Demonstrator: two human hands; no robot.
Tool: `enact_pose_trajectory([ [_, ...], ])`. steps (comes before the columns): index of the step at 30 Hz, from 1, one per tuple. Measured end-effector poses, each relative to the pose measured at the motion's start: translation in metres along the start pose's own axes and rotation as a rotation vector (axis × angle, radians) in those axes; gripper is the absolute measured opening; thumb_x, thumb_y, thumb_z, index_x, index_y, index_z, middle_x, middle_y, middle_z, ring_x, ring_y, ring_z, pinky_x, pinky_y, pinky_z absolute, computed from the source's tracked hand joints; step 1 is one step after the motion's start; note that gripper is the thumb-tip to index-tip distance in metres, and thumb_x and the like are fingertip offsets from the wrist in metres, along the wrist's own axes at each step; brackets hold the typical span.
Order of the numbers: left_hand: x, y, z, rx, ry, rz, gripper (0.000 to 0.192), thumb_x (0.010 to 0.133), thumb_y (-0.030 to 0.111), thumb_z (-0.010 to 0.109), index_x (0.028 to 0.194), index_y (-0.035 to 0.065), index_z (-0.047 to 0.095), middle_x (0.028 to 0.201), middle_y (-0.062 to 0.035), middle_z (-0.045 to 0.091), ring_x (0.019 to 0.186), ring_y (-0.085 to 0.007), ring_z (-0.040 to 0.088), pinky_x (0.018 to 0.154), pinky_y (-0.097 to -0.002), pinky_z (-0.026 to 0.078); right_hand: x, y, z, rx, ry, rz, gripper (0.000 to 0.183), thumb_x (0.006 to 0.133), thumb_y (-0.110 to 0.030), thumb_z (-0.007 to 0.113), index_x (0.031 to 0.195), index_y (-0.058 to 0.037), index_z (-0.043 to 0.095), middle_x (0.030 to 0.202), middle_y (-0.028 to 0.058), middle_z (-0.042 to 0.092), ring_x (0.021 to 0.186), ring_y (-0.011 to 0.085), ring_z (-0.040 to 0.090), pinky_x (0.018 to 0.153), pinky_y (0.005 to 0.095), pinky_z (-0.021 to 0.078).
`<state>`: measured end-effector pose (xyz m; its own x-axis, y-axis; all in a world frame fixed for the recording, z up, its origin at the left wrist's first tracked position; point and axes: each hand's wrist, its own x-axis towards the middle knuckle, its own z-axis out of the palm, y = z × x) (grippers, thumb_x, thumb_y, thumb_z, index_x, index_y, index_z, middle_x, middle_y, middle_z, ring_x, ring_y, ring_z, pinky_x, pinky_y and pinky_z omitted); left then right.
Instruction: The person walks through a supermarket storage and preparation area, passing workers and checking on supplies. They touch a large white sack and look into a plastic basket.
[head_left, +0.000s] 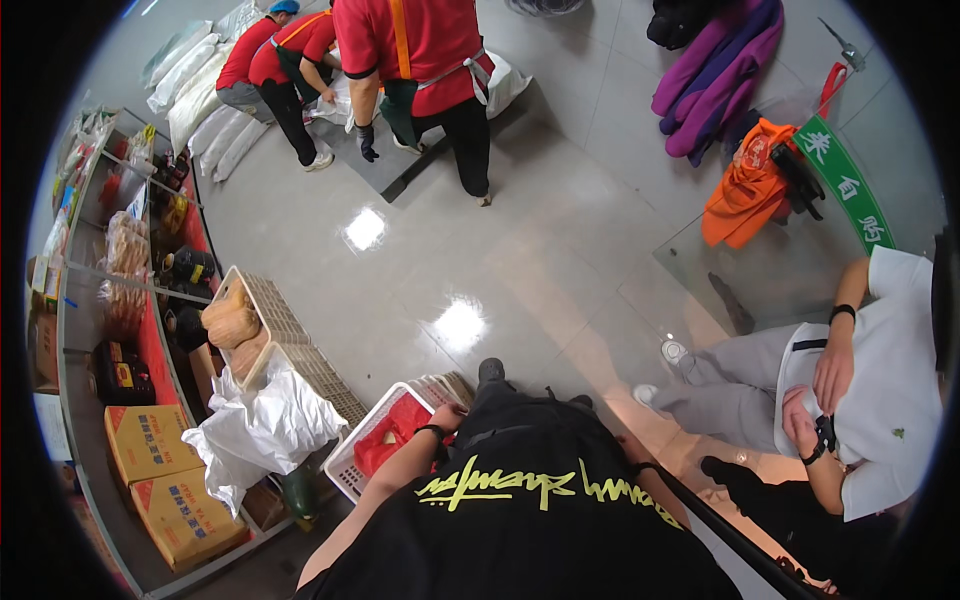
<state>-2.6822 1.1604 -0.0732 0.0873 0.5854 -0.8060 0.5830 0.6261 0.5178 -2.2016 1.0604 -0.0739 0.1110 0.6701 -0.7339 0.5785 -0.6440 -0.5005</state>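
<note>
My left hand (448, 418), with a black band at the wrist, is at the right edge of a white plastic crate (346, 471), beside my leg. Whether its fingers grip the crate's edge cannot be told. A red plastic bag (401, 427) with something pale inside lies in that crate. My right hand (634, 448) hangs low at my other side, partly hidden by my black shirt, near a dark rail (712, 517); its fingers are unclear. Left of the white crate are a crumpled white sack (262, 431) and a beige crate (277, 300) holding pumpkins (229, 319).
Shelves with jars, bags and cardboard boxes (184, 517) line the left. Several people in red shirts (420, 52) bend or stand by white sacks (225, 142) and a grey platform (375, 161). A person in white (885, 375) is at right, near an orange cloth (750, 187).
</note>
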Motion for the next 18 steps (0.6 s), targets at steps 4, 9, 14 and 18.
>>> enact_pose_trajectory([
  [4, 0.001, 0.008, -0.001, 0.022, 0.010, 0.000, 0.033, 0.066, 0.021, 0.066, 0.091, 0.0008, 0.059, 0.083, -0.0085, 0.062, 0.075, -0.0149, 0.059, 0.068, -0.0256, 0.046, 0.018, 0.033, 0.009, 0.025, -0.046, -0.040, 0.022, 0.070, -0.019, 0.057, 0.083, -0.0021, 0.061, 0.081, 0.0171, 0.060, 0.079, 0.0285, 0.058, 0.068, 0.0342, 0.0442],
  [9, 0.023, -0.013, 0.000, 0.074, 0.013, 0.054, 0.034, 0.066, 0.021, 0.066, 0.092, 0.0010, 0.059, 0.085, -0.0091, 0.062, 0.078, -0.0151, 0.059, 0.070, -0.0258, 0.045, 0.021, 0.042, 0.019, 0.173, -0.014, -0.005, 0.021, 0.069, -0.017, 0.058, 0.083, -0.0016, 0.061, 0.080, 0.0171, 0.060, 0.077, 0.0266, 0.058, 0.068, 0.0327, 0.0440],
  [14, 0.007, 0.000, -0.004, 0.118, 0.030, 0.038, 0.035, 0.066, 0.023, 0.065, 0.093, 0.0006, 0.059, 0.086, -0.0103, 0.062, 0.080, -0.0164, 0.059, 0.072, -0.0264, 0.045, 0.032, 0.061, 0.024, 0.207, -0.020, 0.008, 0.023, 0.071, -0.018, 0.057, 0.085, -0.0007, 0.059, 0.080, 0.0164, 0.060, 0.076, 0.0262, 0.058, 0.067, 0.0328, 0.0440],
  [18, 0.028, 0.012, -0.004, 0.157, 0.016, 0.091, 0.032, 0.065, 0.025, 0.060, 0.089, 0.0034, 0.062, 0.085, -0.0158, 0.062, 0.083, -0.0254, 0.059, 0.075, -0.0319, 0.044, 0.034, 0.097, 0.037, 0.287, 0.021, 0.016, 0.021, 0.075, -0.018, 0.052, 0.084, 0.0011, 0.058, 0.080, 0.0169, 0.060, 0.077, 0.0264, 0.059, 0.068, 0.0330, 0.0440],
])
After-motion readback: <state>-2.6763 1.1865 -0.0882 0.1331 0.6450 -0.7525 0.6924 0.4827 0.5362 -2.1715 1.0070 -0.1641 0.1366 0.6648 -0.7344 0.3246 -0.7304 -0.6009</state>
